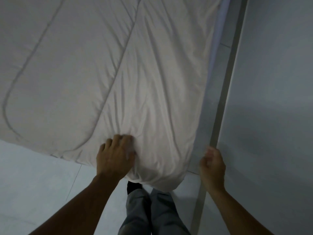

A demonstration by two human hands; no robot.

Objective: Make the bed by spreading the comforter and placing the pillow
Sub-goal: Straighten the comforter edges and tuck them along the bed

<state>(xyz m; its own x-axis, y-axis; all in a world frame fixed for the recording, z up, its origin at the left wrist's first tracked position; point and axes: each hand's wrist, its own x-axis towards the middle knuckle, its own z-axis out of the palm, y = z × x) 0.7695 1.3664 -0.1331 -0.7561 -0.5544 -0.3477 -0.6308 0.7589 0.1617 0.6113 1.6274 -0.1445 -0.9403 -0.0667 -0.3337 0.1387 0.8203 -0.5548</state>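
Observation:
A white quilted comforter (105, 65) covers the bed and fills most of the view, its near corner hanging over the foot end towards me. My left hand (115, 156) grips a bunch of that corner, fingers curled into the wrinkled fabric. My right hand (212, 165) hovers to the right of the comforter, beside the wall, fingers loosely curled and holding nothing. No pillow is in view.
A pale wall (274, 82) with a grey skirting strip (225, 92) runs close along the bed's right side, leaving a narrow gap. Light tiled floor (33, 175) lies to the left. My legs in grey trousers (152, 212) stand at the bed's corner.

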